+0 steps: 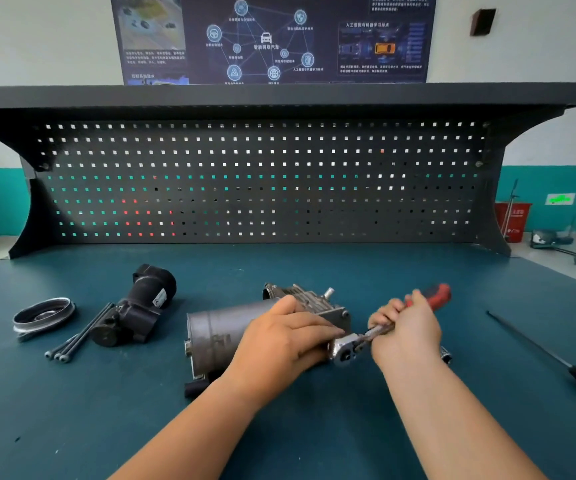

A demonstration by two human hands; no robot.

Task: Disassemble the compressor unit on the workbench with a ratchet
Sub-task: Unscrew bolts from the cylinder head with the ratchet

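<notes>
The grey compressor unit [217, 336] lies on its side in the middle of the dark teal workbench [314, 427]. My left hand [279, 337] lies over its right half, fingers stretched across the metal head, holding it down. My right hand [406, 327] grips the ratchet [348, 348] by its shaft just below the red and black handle. The ratchet's chrome head sits against the compressor's right end, beside my left fingertips. What the head engages is hidden.
Removed parts lie to the left: a black motor housing [137, 306], three long bolts [75, 336] and a round ring cover [42, 315]. A yellow-handled screwdriver [553, 358] lies at the right. A small socket [446, 355] peeks out behind my right wrist. The pegboard [262, 181] backs the bench.
</notes>
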